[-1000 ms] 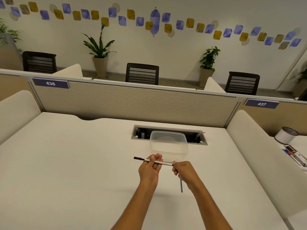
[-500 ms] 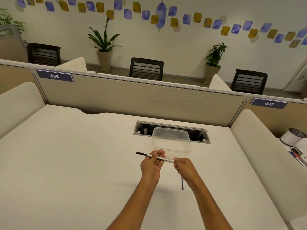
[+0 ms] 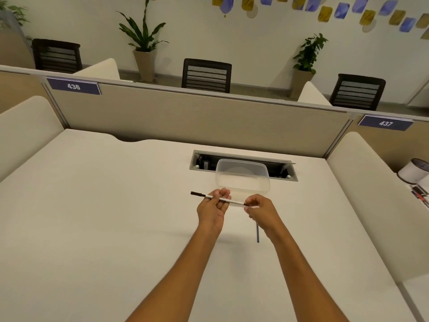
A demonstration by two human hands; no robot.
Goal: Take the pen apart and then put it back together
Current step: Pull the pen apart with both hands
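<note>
View tipped down; both hands (image 3: pixel 212 209) (image 3: pixel 261 210) pinch pen (image 3: pixel 222 199) over white desk (image 3: pixel 92 217).

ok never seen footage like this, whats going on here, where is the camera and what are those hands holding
There is no machine here. The camera is worn on a person's head and looks forward and down, so you see their own two arms reaching out over a white desk. The left hand holds a slim white pen across its fingers, its dark end pointing left. The right hand pinches the pen's other end. A thin dark rod, perhaps the pen's refill, shows below the right hand. Just beyond the hands sits a clear plastic container.
</note>
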